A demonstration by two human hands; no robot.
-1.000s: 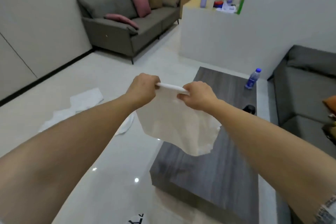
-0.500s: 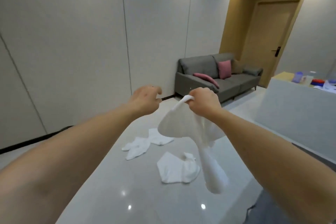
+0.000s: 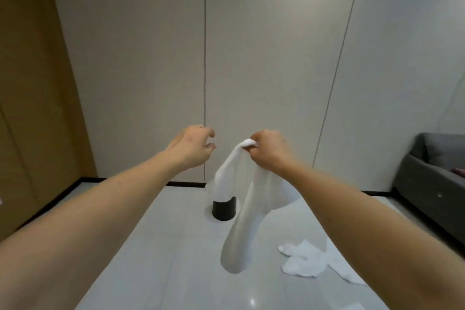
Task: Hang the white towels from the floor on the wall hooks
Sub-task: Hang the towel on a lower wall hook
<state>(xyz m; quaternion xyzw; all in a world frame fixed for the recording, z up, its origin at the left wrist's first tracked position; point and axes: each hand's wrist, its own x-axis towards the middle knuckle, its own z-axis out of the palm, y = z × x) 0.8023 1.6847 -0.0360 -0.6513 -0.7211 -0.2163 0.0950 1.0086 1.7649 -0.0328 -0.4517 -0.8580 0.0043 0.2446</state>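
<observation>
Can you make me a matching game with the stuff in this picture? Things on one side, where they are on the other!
Things:
1. held towel
2. other towel
3. black bin
4. grey sofa

Places:
A. far right edge
B. lying on the floor
C. by the wall, partly behind a towel
D. hanging from the right hand

Pairs: 1-D, 2-B, 3-C, 4-A

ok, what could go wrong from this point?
1. Only the right hand pinches the held towel by a bunched corner; the left hand holds nothing, so it could slip.
2. Its long tail hangs near the black bin and may snag.
3. No hooks are visible on the wall.
</observation>
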